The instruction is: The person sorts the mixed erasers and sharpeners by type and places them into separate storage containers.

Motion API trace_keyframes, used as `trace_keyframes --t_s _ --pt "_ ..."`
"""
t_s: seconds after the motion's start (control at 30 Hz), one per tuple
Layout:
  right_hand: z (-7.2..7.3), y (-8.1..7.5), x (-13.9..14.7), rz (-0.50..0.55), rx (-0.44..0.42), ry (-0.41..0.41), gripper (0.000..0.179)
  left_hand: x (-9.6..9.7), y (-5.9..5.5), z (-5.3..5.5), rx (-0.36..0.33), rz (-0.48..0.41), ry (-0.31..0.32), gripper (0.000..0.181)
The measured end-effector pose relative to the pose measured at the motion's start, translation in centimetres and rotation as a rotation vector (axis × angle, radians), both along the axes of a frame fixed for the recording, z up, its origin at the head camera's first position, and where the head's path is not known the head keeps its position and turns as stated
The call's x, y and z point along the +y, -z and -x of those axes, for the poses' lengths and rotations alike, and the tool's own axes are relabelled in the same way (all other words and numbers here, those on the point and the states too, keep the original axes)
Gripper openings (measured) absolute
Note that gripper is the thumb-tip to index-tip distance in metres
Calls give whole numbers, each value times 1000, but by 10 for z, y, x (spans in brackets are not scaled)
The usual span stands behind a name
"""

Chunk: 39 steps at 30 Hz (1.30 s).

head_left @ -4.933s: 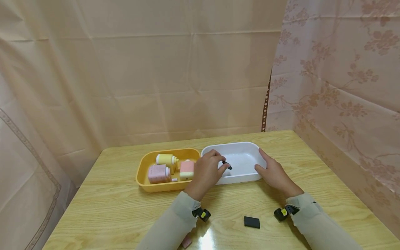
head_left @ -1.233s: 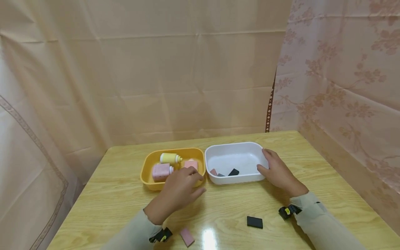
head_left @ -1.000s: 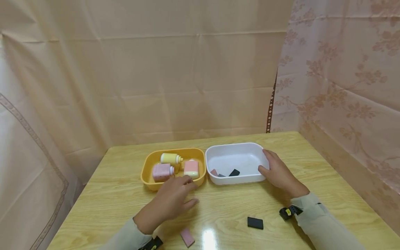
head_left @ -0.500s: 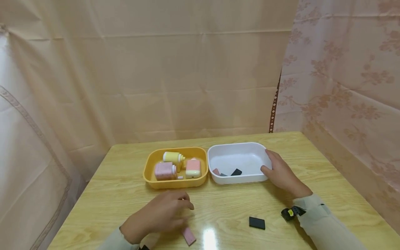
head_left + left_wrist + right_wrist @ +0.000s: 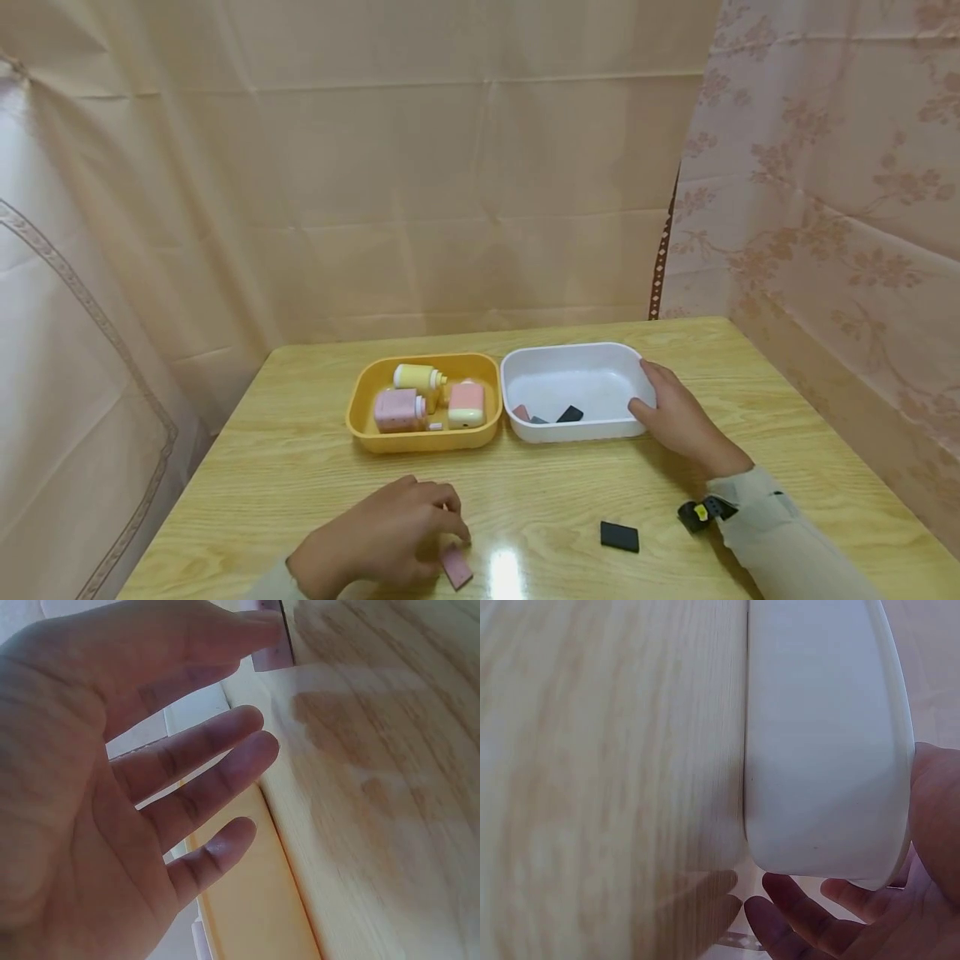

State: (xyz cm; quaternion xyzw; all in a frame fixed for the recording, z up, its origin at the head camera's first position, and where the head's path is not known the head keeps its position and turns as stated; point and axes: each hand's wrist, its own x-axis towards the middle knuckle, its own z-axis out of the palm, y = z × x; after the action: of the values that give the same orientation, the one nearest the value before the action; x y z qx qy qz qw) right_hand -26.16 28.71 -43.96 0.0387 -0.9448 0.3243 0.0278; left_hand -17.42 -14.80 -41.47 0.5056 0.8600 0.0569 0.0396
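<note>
My left hand [image 5: 390, 529] is low over the table, its thumb and forefinger at a small flat pink rectangular piece [image 5: 457, 567]. In the left wrist view the thumb overlaps that pink piece [image 5: 271, 654], while the other fingers are spread and loosely bent. At the right end of the white tray [image 5: 577, 430], my right hand [image 5: 682, 421] grips the rim. The right wrist view shows its thumb side at the rim and fingers beside the outer wall. Inside the white tray lie a black piece [image 5: 571, 414], a pink piece [image 5: 521, 412] and a grey piece [image 5: 537, 420].
Left of the white tray, touching or nearly so, stands a yellow tray [image 5: 427, 443]. It holds a pink bottle-shaped item [image 5: 397, 410], a yellow one [image 5: 416, 377] and a pink-and-cream one [image 5: 467, 406]. A black rectangular piece [image 5: 619, 536] lies on the table between the arms.
The black piece that my left hand held over the white tray now lies inside it. That hand has since moved left and down to the pink piece. The right hand stays on the tray.
</note>
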Motion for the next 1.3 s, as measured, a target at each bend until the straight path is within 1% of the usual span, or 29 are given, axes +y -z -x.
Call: trace_keyframes --t_s 0.2,0.33,0.43,0.57,0.7,0.8,1.07,1.3 --pt "0 0 -1 -5 -3 0 79 -2 0 -3 -16 19 -27 33" --pt "0 0 1 -9 -2 -5 79 -2 3 -2 10 9 -11 30" --pt "0 0 5 -16 1 -11 79 -1 5 -2 48 -4 13 28" --pt "0 1 7 -26 8 -21 80 1 7 0 71 -8 29 26" --pt "2 2 7 -18 18 -34 79 1 8 1 67 -12 24 23" --pt "3 2 4 -14 15 -40 79 0 9 1 78 -20 22 19" --pt "0 2 4 -17 8 -26 78 1 8 3 86 -26 24 14" --pt "2 2 3 -15 15 -20 78 0 8 4 74 -28 -6 12"
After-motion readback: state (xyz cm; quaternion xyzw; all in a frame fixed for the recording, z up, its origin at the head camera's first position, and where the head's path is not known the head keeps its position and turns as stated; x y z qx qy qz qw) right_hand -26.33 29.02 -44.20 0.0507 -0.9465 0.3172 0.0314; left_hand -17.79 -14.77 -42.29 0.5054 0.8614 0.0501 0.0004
